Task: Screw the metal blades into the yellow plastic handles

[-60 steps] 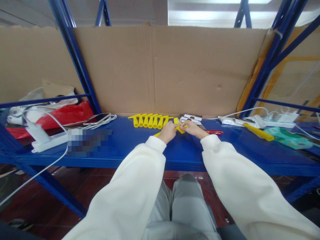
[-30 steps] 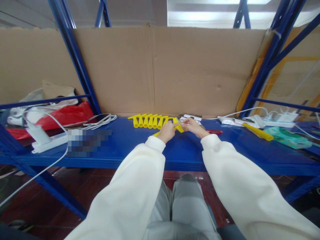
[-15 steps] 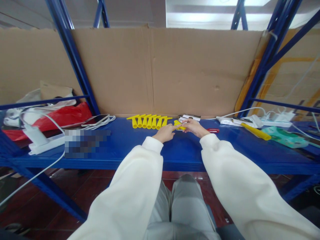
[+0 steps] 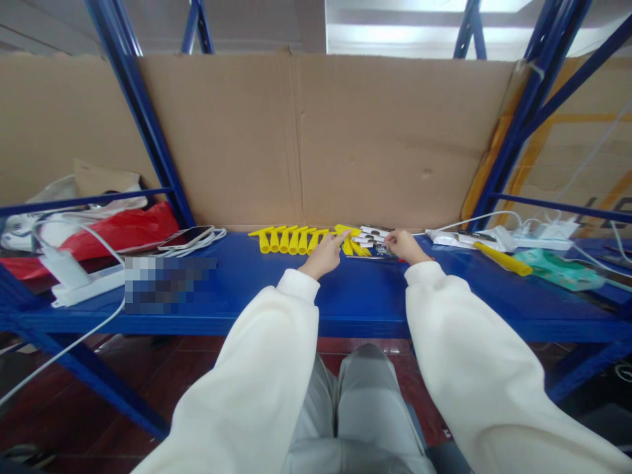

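My left hand [image 4: 324,255] is closed, its thumb and index finger on a yellow plastic piece [image 4: 347,230] pointing away to the right. Just left of it stands a row of several yellow plastic tubes [image 4: 283,241], each with a narrow arm at the back. Flat yellow pieces [image 4: 356,247] lie between my hands. Beside them is a small patch of tiny metal parts [image 4: 381,249]. My right hand [image 4: 403,246] reaches over these with its fingertips pinched together. Whatever is between those fingertips is too small to make out. White packets [image 4: 372,234] lie behind.
A cardboard sheet [image 4: 395,145] rises behind the blue shelf [image 4: 276,296]. At the right lie a yellow handle [image 4: 503,259], a green packet [image 4: 563,270] and a power strip. To the left are a phone [image 4: 187,237], a white cable, a white power strip [image 4: 91,285] and a red bag [image 4: 123,230].
My hands have moved apart. The right one has gone right to the tiny metal parts, letting go of the yellow piece, which stays with my left hand. Loose yellow pieces are uncovered.
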`<state>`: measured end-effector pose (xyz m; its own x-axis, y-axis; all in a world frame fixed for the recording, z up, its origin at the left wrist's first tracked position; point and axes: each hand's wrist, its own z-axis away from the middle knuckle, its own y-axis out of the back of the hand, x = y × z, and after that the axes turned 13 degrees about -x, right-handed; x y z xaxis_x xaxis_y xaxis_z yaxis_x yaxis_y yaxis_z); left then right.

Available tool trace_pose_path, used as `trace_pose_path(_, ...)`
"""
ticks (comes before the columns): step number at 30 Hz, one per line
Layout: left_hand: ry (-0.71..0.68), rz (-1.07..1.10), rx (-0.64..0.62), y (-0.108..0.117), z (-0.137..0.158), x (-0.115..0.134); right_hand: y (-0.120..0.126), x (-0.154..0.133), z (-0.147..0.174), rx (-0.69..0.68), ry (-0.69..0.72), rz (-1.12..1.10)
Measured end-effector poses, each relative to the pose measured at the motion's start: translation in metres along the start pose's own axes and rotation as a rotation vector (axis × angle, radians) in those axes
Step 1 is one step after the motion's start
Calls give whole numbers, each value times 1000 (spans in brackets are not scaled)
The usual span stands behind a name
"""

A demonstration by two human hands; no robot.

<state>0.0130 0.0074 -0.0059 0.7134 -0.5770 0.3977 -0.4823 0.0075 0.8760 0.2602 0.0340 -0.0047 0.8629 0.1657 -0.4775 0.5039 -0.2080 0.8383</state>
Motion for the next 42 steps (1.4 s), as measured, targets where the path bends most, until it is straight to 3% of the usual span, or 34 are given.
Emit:
trace_pose_path(3, 120, 388, 56, 3, -3, 4, -2, 7, -2, -14, -38, 149)
trace_pose_path(6, 200, 772, 13, 7, -2, 10, -6, 9, -3, -41, -51, 201)
trace_pose_path(11, 216, 1100, -136, 12, 1, 15, -10, 14, -6, -74, -52, 241)
trace_pose_path(16, 284, 1163, -266, 9, 0, 13, -12, 17, -8, -79, -54, 235)
trace_pose_path(24, 276, 1252, -335, 10, 2, 17, -13, 16, -7, -139, -89, 231)
trace_pose_path(42, 290, 1243, -388, 10, 5, 19, -12, 13, -3, -136, -110, 302)
